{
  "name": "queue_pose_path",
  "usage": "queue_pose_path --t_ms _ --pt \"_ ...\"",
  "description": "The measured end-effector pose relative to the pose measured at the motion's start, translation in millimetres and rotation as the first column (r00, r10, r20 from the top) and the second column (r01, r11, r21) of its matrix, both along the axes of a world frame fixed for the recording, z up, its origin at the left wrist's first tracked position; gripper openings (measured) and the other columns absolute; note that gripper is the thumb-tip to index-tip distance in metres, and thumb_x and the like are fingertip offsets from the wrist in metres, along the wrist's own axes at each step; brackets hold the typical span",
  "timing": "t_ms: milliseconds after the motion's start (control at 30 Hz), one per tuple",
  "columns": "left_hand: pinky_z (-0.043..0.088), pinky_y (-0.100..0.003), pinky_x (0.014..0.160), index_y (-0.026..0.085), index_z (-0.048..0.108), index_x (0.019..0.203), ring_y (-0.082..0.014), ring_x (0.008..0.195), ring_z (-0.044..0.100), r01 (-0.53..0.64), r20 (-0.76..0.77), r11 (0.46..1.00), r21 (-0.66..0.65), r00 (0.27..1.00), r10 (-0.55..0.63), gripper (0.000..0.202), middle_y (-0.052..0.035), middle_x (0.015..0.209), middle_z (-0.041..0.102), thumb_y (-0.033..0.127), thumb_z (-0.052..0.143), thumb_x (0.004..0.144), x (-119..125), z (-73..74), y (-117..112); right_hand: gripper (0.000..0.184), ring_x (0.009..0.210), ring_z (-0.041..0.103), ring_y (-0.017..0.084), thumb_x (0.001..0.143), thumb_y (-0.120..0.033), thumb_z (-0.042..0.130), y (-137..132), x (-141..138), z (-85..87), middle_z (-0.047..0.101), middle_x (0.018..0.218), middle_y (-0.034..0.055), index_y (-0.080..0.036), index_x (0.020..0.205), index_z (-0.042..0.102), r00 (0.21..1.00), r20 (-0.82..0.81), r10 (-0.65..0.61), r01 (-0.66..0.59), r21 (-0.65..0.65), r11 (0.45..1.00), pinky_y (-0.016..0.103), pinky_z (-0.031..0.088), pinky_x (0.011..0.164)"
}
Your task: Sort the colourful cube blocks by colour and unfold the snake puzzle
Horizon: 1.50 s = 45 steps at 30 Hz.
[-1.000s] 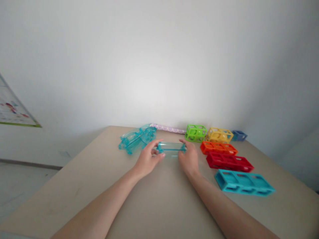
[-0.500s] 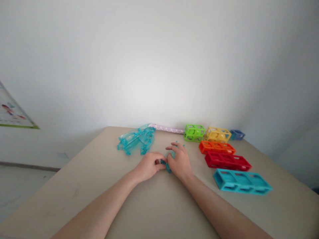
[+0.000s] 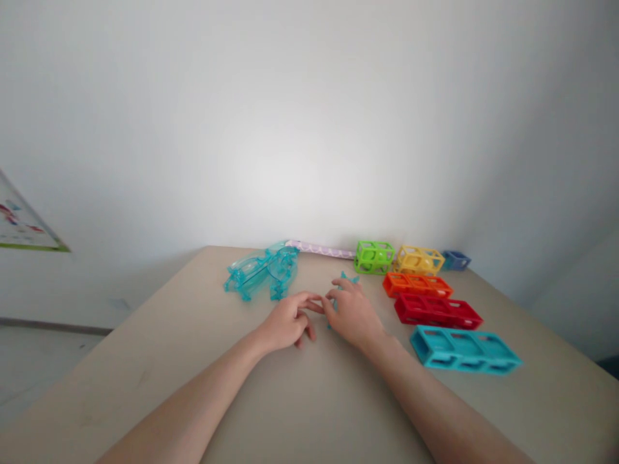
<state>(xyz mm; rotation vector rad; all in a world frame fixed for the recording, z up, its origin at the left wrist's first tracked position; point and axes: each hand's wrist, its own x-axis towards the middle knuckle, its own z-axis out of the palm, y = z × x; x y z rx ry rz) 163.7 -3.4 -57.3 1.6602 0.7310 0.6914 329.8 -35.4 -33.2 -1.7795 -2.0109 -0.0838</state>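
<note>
In the middle of the table, my right hand (image 3: pixel 355 314) curls its fingers over a small translucent teal plastic piece (image 3: pixel 349 278). The piece's pointed far end sticks out beyond the knuckles, and most of its body is hidden under the hand. My left hand (image 3: pixel 286 322) is just left of it with fingers apart and nothing in them. Its outstretched fingertips meet the right hand's fingertips. Farther back to the left, a bunch of larger translucent teal plastic pieces (image 3: pixel 264 274) lies on the table.
Along the right stand openwork plastic blocks: green (image 3: pixel 374 258), yellow (image 3: pixel 418 260), dark blue (image 3: pixel 456 260), orange (image 3: pixel 418 285), red (image 3: pixel 438 312) and turquoise (image 3: pixel 465 350). A pale purple patterned strip (image 3: pixel 322 249) lies by the wall (image 3: pixel 300 129). A poster (image 3: pixel 29 222) hangs at left.
My left fingers have come off the small teal piece and spread apart. More of the piece's far end shows past my right hand. The view has shifted slightly.
</note>
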Motion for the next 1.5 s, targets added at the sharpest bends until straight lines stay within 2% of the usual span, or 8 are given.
queue_pose_path --t_ms 200,500,933,1033,1167,1267,1333,1500 --pt "0.047 -0.016 0.035 0.019 0.052 0.120 -0.0085 0.052 0.060 -0.061 -0.001 0.997 0.054 0.998 0.062 0.058 -0.0110 0.107 0.063 0.002 0.041 0.066 -1.1 -4.6 5.2 0.040 0.111 0.057 0.029 0.070 -0.003 0.050 6.4 22.0 1.8 0.065 0.111 0.0157 -0.013 0.104 0.070 0.986 0.132 -0.097 0.110 -0.097 0.989 0.047 0.029 0.106" --pt "0.046 -0.014 0.035 0.019 0.057 0.118 -0.0074 0.053 0.058 -0.061 -0.013 0.994 0.095 0.998 0.062 0.056 -0.0086 0.102 0.062 0.003 0.043 0.066 -3.2 -5.6 5.8 0.044 0.104 0.062 0.027 0.071 0.004 0.048 17.9 46.7 0.9 0.069 0.107 0.0148 -0.014 0.105 0.070 0.971 0.187 -0.152 0.173 -0.107 0.979 0.039 0.039 0.096" --pt "0.042 -0.015 0.036 0.019 0.061 0.115 -0.0066 0.050 0.055 -0.087 -0.007 0.980 0.177 0.996 0.090 0.050 -0.0075 0.100 0.064 0.004 0.044 0.070 -3.1 -4.1 4.7 0.046 0.098 0.065 0.026 0.072 0.006 0.045 19.4 50.5 -0.9 0.072 0.095 0.0155 -0.015 0.104 0.072 0.966 0.198 -0.164 0.185 -0.095 0.978 0.039 0.041 0.094" --pt "0.047 -0.018 0.049 0.019 0.067 0.097 -0.0099 0.059 0.059 -0.250 0.068 0.883 0.397 0.968 0.243 0.034 -0.0058 0.092 0.066 0.006 0.045 0.076 -5.4 2.7 6.2 0.045 0.106 0.061 0.029 0.071 0.005 0.047 17.6 47.3 1.3 0.071 0.101 0.0159 -0.013 0.104 0.071 0.970 0.181 -0.163 0.175 -0.053 0.983 0.045 0.034 0.101" --pt "0.048 -0.025 0.065 0.019 0.066 0.093 -0.0114 0.065 0.057 -0.559 0.234 0.582 0.590 0.809 0.540 0.022 -0.0058 0.095 0.062 0.010 0.051 0.079 -13.6 9.9 15.3 0.040 0.116 0.055 0.026 0.077 0.001 0.044 10.9 29.3 4.9 0.069 0.107 0.0110 -0.016 0.104 0.069 0.991 0.077 -0.108 0.099 0.115 0.988 0.047 0.020 0.112" --pt "0.049 -0.031 0.068 0.019 0.063 0.109 -0.0083 0.053 0.049 -0.668 0.185 0.432 0.605 0.646 0.740 0.032 -0.0084 0.104 0.057 0.016 0.059 0.077 -19.9 7.3 24.8 0.033 0.100 0.061 0.021 0.082 -0.003 0.043 5.1 9.2 3.1 0.070 0.098 0.0088 -0.016 0.099 0.069 0.998 -0.042 0.048 -0.040 0.183 0.982 0.036 0.036 0.104" --pt "0.050 -0.036 0.074 0.021 0.062 0.116 -0.0129 0.060 0.054 -0.641 0.100 0.420 0.643 0.614 0.783 0.041 -0.0091 0.102 0.056 0.021 0.064 0.075 -22.3 2.5 29.7 0.031 0.099 0.061 0.020 0.083 -0.006 0.044 2.0 -3.2 -0.4 0.069 0.099 0.0093 -0.015 0.100 0.069 0.988 -0.095 0.124 -0.111 0.139 0.984 0.031 0.043 0.095" --pt "0.049 -0.036 0.081 0.023 0.067 0.110 -0.0228 0.088 0.061 -0.506 -0.048 0.486 0.713 0.656 0.753 0.033 -0.0109 0.106 0.057 0.022 0.065 0.077 -24.2 -6.1 34.1 0.034 0.106 0.060 0.020 0.084 -0.010 0.046 -0.9 -20.6 -9.6 0.067 0.111 0.0100 -0.015 0.113 0.063 0.951 -0.185 0.246 -0.245 0.032 0.969 0.030 0.043 0.096"
